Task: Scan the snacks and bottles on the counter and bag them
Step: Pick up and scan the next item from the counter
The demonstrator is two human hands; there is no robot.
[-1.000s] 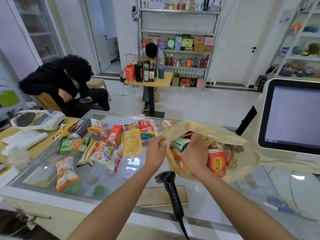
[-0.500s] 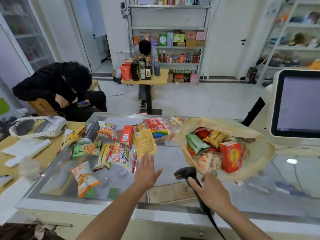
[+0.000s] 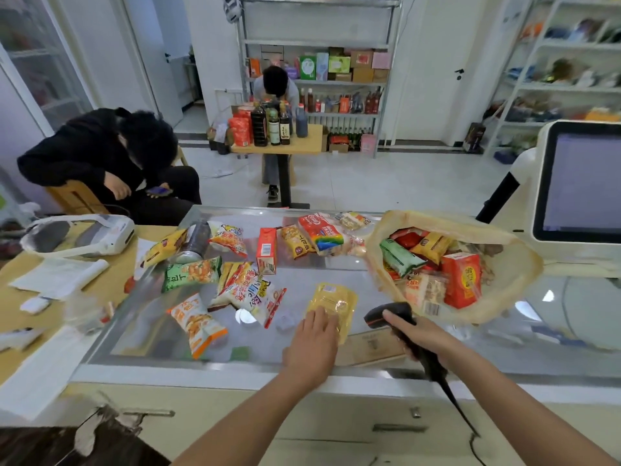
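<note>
My left hand (image 3: pixel 314 341) lies flat on the near end of a yellow pouch (image 3: pixel 332 302) on the glass counter (image 3: pixel 161 334). My right hand (image 3: pixel 418 336) grips the black barcode scanner (image 3: pixel 386 314), whose head points left toward the pouch. A translucent bag (image 3: pixel 504 290) at the right lies open, holding a red box (image 3: pixel 460 280), a green packet (image 3: pixel 398 257) and other snacks. Several snack packets lie spread over the counter's left and middle, among them a red carton (image 3: pixel 266 251), a rainbow pack (image 3: pixel 321 233), an orange packet (image 3: pixel 195 322) and a dark can (image 3: pixel 195 242).
A checkout screen (image 3: pixel 581 186) stands at the right. A wooden desk (image 3: pixel 20 280) at the left holds a white device (image 3: pixel 80 235) and papers. Two people sit beyond the counter, one at a small table (image 3: pixel 282 142) with bottles. Shelves line the back wall.
Both hands left the bag. My left hand pulled the yellow pouch toward the counter's front, and my right hand took hold of the scanner and lifted its head.
</note>
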